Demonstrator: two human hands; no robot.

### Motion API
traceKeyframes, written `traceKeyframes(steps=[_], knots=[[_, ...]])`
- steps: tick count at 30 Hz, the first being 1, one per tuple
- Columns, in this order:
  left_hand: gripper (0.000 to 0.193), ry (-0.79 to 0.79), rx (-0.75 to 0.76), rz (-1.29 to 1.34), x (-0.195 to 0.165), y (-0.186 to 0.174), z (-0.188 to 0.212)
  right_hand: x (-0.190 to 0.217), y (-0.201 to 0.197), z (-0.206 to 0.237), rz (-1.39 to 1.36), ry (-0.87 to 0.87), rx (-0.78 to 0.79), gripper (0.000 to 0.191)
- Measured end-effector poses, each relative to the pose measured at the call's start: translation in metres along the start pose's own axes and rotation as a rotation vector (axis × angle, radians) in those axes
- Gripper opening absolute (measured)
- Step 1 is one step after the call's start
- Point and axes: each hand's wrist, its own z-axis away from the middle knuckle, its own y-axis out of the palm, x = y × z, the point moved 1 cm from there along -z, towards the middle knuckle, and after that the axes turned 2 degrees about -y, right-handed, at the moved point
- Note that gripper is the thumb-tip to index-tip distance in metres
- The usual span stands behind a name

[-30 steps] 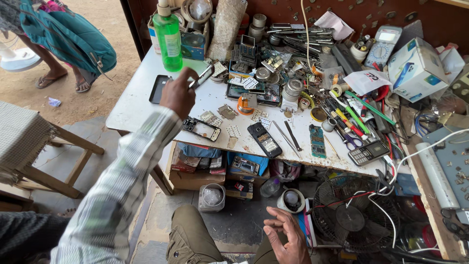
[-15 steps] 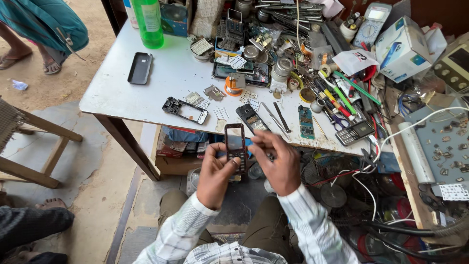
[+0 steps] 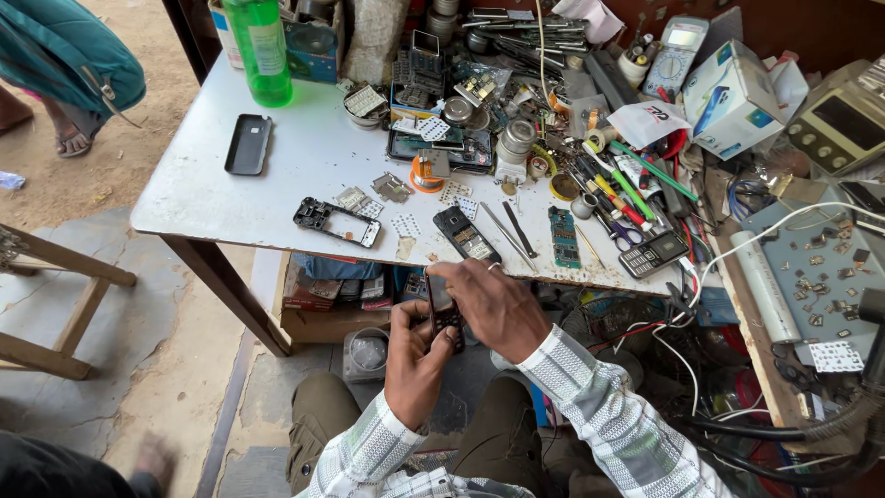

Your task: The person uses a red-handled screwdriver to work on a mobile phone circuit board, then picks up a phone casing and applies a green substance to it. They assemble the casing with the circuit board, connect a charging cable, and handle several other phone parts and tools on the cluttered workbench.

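Both my hands hold a small dark mobile phone over my lap, just below the front edge of the white table. My left hand cups the phone from beneath and the left. My right hand closes over its top and right side, with a ring on one finger. On the table near the hands lie an opened dark phone body, an empty black phone frame, tweezers and a green circuit board.
A black phone back cover and a green bottle stand at the table's left. Tools, pens, a calculator and boxes crowd the right. Another person's foot in a sandal is at far left, a wooden stool below.
A second ago my left hand reached over the table's left part and my right hand lay open on my lap. Both hands have since come together on the phone, which now sits lower.
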Motion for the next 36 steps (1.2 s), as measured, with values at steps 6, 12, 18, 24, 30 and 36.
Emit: traceKeyframes(steps=[6,12,18,24,30,36], knots=[[0.032,0.011,-0.016,0.036,0.009,0.000,0.000,-0.014,0.024,0.013,0.067,-0.046,0.061,0.040],[0.036,-0.170,-0.031,0.157,0.003,-0.007,-0.003,-0.094,-0.002,-0.031,-0.060,0.431,-0.084,0.027],[0.055,-0.350,0.022,0.217,-0.012,-0.011,0.017,-0.131,-0.020,-0.057,0.000,0.600,0.034,0.033],[0.064,-0.328,0.117,0.389,-0.009,-0.015,0.029,-0.135,-0.036,-0.042,-0.013,0.354,-0.224,0.027],[0.055,-0.301,0.175,0.845,0.009,-0.029,0.040,-0.022,-0.018,0.041,-0.161,0.486,-0.128,0.014],[0.062,-0.267,0.049,0.752,0.034,-0.027,0.044,0.065,0.042,0.102,-0.158,0.251,-0.114,0.028]])
